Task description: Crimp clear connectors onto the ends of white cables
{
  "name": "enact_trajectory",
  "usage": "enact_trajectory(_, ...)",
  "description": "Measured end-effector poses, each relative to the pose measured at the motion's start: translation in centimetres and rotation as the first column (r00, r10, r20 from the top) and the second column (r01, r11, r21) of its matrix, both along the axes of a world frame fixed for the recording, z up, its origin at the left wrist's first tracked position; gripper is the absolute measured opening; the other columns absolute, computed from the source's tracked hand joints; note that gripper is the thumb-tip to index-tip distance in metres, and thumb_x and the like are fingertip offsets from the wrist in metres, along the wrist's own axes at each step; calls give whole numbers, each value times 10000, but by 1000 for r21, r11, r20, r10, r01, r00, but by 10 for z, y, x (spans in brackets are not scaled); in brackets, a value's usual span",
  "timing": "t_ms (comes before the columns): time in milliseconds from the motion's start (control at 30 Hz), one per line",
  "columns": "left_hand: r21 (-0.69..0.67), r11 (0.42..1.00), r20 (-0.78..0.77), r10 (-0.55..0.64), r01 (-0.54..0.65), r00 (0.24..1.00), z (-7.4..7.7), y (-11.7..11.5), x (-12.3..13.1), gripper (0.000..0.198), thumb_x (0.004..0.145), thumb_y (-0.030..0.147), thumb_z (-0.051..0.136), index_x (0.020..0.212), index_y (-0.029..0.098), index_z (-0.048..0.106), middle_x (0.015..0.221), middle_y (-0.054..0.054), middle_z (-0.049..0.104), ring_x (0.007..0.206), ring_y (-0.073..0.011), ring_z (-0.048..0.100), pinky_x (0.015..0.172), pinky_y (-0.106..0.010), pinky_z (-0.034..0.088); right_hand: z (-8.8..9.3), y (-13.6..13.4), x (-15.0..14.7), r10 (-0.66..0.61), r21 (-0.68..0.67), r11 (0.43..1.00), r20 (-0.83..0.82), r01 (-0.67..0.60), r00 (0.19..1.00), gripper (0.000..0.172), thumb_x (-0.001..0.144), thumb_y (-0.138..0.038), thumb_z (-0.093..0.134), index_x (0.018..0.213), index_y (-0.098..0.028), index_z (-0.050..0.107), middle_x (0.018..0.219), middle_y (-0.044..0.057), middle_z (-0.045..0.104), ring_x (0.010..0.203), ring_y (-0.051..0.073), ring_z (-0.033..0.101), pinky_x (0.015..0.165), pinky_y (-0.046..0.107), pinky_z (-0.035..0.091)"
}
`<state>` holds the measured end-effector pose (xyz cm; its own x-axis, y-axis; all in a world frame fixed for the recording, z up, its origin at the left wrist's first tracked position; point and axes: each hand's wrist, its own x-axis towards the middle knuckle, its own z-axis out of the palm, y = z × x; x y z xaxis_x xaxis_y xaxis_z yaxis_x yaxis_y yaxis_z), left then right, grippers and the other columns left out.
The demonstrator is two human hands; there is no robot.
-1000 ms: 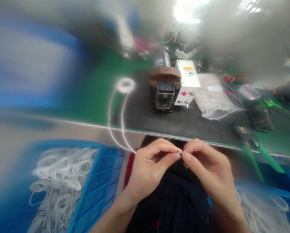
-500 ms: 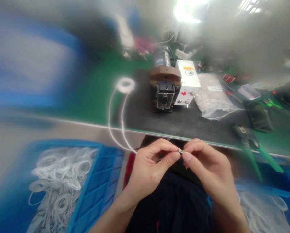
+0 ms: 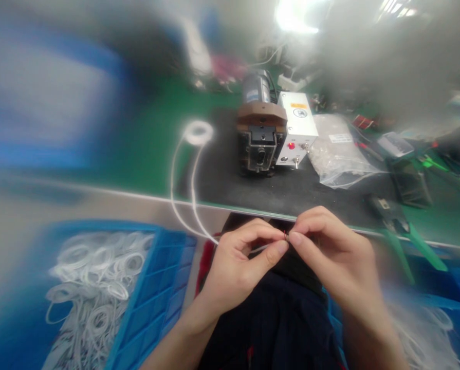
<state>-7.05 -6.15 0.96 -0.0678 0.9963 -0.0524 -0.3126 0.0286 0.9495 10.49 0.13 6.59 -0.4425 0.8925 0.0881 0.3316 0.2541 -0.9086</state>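
Note:
A white cable (image 3: 194, 192) runs from a small coil on the bench down over its edge and into my left hand (image 3: 239, 264). The thumb and forefinger of that hand pinch the cable near its end. Thin wire ends, one reddish, show between the fingertips. My right hand (image 3: 335, 257) closes thumb and forefinger on the same tiny wire ends, its tips almost touching those of the left. Both hands are held just in front of the bench edge, above my lap. Fine detail of the wire ends is too small to make out.
On a black mat stands a motor-driven machine (image 3: 261, 126) beside a white control box (image 3: 297, 128) with a red light. To its right lie a plastic bag (image 3: 339, 151) and green-handled pliers (image 3: 399, 231). Blue crates of coiled white cables (image 3: 98, 288) flank my lap.
My right hand has shifted slightly up and turned at the fingertips, still pinching the wire ends. The left hand keeps its grip on the cable almost in place.

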Motion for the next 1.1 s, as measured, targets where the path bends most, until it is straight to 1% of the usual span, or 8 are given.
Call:
enact_trajectory(133, -4, 1000, 19, -17, 17, 1000, 1, 2, 1, 93, 961, 225, 755, 1035, 206, 809, 1023, -44, 728, 934, -116, 674, 832, -216, 543, -4, 0, -6, -20, -51, 999, -44, 18, 999, 83, 977, -187, 737, 919, -221, 688, 937, -5, 638, 860, 86, 600, 765, 227, 464)
enact_trajectory(367, -59, 998, 15, -7, 8, 1000, -3, 1, 2, 83, 970, 280, 756, 993, 208, 789, 958, -12, 687, 885, -90, 638, 796, -202, 493, -14, 4, -5, -23, -209, 978, -143, -8, 989, 91, 987, -238, 743, 913, -209, 699, 914, -11, 620, 830, 71, 579, 735, 192, 460)
enact_trajectory(500, -64, 998, 31, -1, 3, 1000, -3, 0, 3, 76, 968, 284, 759, 987, 215, 785, 952, -2, 677, 876, -82, 627, 792, -196, 482, -16, 6, -5, -29, -247, 969, -155, -10, 987, 128, 991, -259, 742, 890, -196, 693, 879, -13, 608, 801, 66, 568, 731, 184, 458)
enact_trajectory(700, -72, 997, 54, 20, -16, 998, -2, 1, 3, 65, 963, 272, 766, 963, 212, 788, 927, 9, 681, 866, -66, 635, 803, -172, 492, -14, 7, -9, -33, -251, 968, -137, -3, 990, 157, 1009, -283, 721, 887, -194, 679, 865, -25, 606, 784, 49, 569, 727, 161, 461)
enact_trajectory(800, -70, 996, 85, 54, -48, 995, -4, 2, 2, 41, 954, 255, 778, 943, 216, 787, 921, 20, 679, 868, -53, 642, 808, -150, 499, -12, 2, -8, -13, -226, 974, -94, -9, 996, 120, 1017, -280, 708, 928, -203, 685, 892, -26, 616, 805, 45, 579, 744, 155, 464)
enact_trajectory(900, -67, 995, 90, 85, -79, 992, -4, 3, 2, 39, 947, 250, 786, 927, 217, 786, 910, 26, 678, 863, -44, 642, 802, -135, 502, -12, -4, -6, -20, -200, 980, -45, 10, 999, 76, 1016, -279, 709, 974, -218, 693, 911, -28, 631, 815, 46, 588, 752, 156, 466)
enact_trajectory(1100, -80, 991, 78, 112, -106, 991, -2, 3, 2, 25, 942, 254, 795, 926, 235, 794, 917, 34, 687, 863, -34, 646, 785, -114, 504, -12, -9, -6, -31, -175, 984, -20, 27, 999, 133, 1018, -279, 698, 917, -194, 687, 862, -25, 633, 779, 45, 575, 720, 153, 457)
